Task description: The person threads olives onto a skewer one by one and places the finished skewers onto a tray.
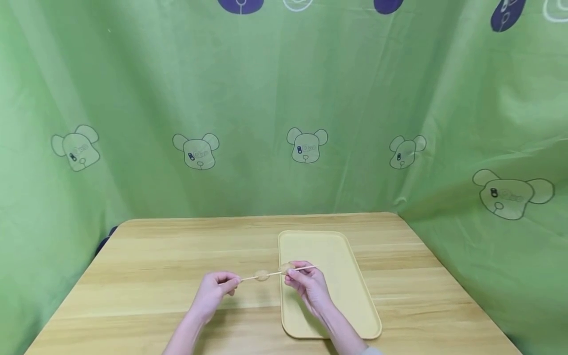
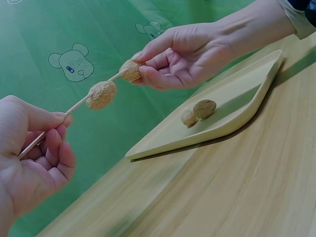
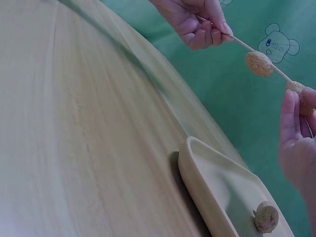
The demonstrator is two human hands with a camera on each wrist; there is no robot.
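Observation:
A thin wooden skewer (image 2: 77,104) runs between both hands, tilted up toward the right in the left wrist view. My left hand (image 1: 214,294) pinches it near one end between thumb and fingers. One tan, wrinkled ball (image 2: 102,95), walnut-like in texture, sits threaded midway along the stick. Over the left part of the tray, my right hand (image 1: 311,290) grips a second wrinkled ball (image 2: 131,70) on the same skewer, partly covered by the fingertips. Beyond that ball the skewer's other end pokes out past the fingers in the head view.
A pale yellow rectangular tray (image 1: 330,251) lies on the right half of the wooden table (image 1: 177,246). In it are two more balls, a darker one (image 2: 204,108) and a smaller, lighter one (image 2: 188,117). Green curtains (image 1: 266,88) printed with bear heads surround the table.

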